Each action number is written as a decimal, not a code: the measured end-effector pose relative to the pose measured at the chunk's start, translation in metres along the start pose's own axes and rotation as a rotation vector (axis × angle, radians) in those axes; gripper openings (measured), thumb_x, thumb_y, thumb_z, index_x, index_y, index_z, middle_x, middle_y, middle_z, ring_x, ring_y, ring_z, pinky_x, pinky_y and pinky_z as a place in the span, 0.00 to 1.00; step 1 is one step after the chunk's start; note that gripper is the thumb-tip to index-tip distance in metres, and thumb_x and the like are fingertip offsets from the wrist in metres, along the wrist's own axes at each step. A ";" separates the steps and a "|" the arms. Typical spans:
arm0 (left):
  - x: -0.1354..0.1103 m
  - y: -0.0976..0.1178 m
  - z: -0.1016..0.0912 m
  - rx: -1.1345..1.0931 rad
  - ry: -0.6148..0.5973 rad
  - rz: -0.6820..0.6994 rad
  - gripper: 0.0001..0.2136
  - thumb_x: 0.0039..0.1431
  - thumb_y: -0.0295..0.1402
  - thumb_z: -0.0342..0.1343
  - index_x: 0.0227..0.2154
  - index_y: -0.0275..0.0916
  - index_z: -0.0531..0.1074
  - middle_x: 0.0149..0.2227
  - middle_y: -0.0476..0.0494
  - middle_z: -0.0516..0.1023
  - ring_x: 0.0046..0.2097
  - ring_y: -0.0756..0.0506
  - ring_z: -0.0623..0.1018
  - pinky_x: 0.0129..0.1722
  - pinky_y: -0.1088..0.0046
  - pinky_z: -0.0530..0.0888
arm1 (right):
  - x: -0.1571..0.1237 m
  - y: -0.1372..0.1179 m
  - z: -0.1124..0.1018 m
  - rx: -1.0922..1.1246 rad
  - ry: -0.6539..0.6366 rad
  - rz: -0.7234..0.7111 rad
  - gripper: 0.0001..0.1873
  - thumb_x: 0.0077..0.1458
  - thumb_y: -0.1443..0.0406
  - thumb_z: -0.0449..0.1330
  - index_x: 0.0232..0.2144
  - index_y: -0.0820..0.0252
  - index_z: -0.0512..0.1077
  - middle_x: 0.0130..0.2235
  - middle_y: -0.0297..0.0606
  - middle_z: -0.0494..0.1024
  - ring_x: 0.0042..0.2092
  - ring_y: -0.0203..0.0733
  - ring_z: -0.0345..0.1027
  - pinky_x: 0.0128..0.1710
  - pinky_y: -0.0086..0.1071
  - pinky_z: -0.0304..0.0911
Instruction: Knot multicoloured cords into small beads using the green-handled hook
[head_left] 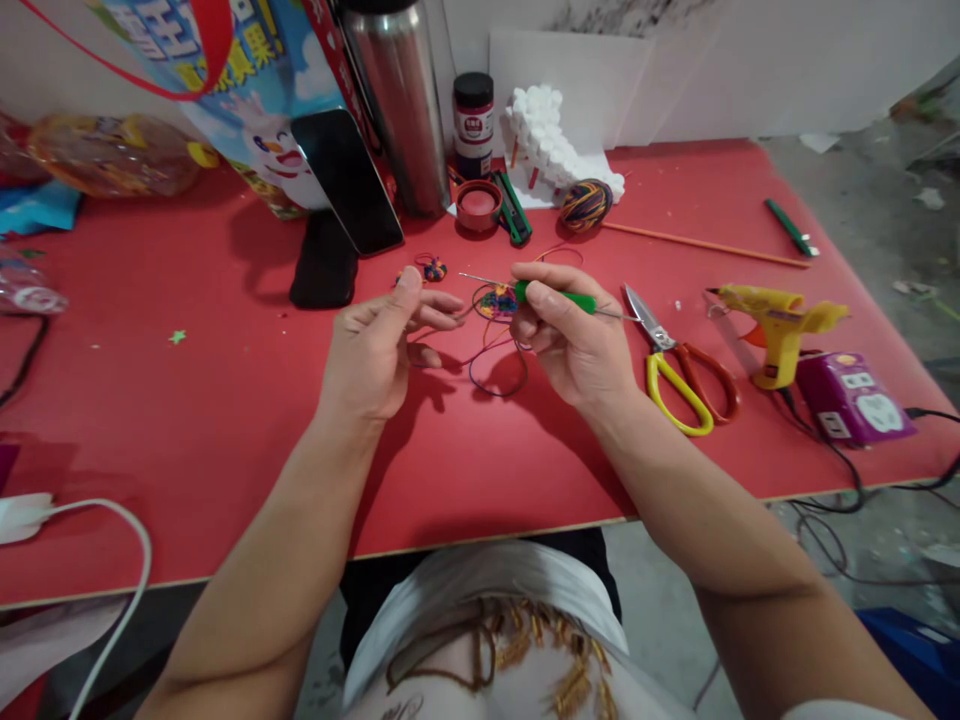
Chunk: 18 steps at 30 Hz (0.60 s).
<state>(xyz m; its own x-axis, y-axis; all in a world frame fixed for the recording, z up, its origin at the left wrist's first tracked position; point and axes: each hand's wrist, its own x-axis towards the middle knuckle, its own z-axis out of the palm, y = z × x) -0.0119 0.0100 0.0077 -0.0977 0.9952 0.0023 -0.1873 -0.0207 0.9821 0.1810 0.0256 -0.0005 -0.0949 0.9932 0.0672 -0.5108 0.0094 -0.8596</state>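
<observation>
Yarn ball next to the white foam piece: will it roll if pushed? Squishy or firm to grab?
Likely rolls: the yarn ball is round and sits on the flat red table. Probably light and soft, being wound thread, so it should give when squeezed. Its surface looks fibrous, so hardly slippery.

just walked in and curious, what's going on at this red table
A person is working yarn above the red table. The right hand holds a green-handled hook, its metal tip pointing left over a small multicoloured piece. The left hand pinches the yarn running from that piece. The scissors and a yellow glue gun lie untouched to the right.
</observation>
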 end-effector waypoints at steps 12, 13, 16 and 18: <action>-0.008 -0.005 0.005 0.007 -0.091 0.021 0.11 0.59 0.45 0.74 0.32 0.44 0.88 0.44 0.41 0.88 0.38 0.46 0.85 0.22 0.79 0.77 | -0.003 0.004 -0.002 -0.016 -0.033 -0.009 0.10 0.54 0.59 0.77 0.39 0.50 0.86 0.30 0.29 0.79 0.28 0.33 0.65 0.30 0.32 0.67; -0.009 -0.006 0.006 -0.002 -0.083 0.020 0.10 0.59 0.45 0.75 0.32 0.44 0.89 0.42 0.42 0.88 0.37 0.47 0.84 0.22 0.79 0.77 | -0.003 0.004 -0.002 -0.020 -0.037 -0.004 0.09 0.54 0.59 0.77 0.39 0.50 0.86 0.30 0.30 0.79 0.28 0.33 0.65 0.30 0.32 0.67; -0.009 -0.007 0.007 -0.046 -0.074 0.011 0.08 0.59 0.43 0.76 0.34 0.45 0.89 0.39 0.43 0.88 0.33 0.49 0.82 0.22 0.80 0.76 | -0.006 0.005 0.000 -0.024 -0.060 0.013 0.08 0.55 0.59 0.76 0.38 0.50 0.87 0.30 0.30 0.79 0.28 0.33 0.66 0.31 0.32 0.67; -0.009 -0.008 0.007 -0.061 -0.097 0.011 0.07 0.59 0.43 0.75 0.34 0.46 0.90 0.37 0.44 0.88 0.31 0.51 0.80 0.21 0.81 0.73 | -0.007 0.005 0.000 -0.017 -0.074 0.021 0.08 0.55 0.59 0.76 0.38 0.50 0.87 0.29 0.30 0.79 0.28 0.33 0.66 0.30 0.31 0.66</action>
<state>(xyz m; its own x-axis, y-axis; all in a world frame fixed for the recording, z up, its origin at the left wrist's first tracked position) -0.0032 0.0019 0.0010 -0.0060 0.9994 0.0346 -0.2462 -0.0350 0.9686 0.1786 0.0191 -0.0054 -0.1685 0.9819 0.0860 -0.4938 -0.0086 -0.8695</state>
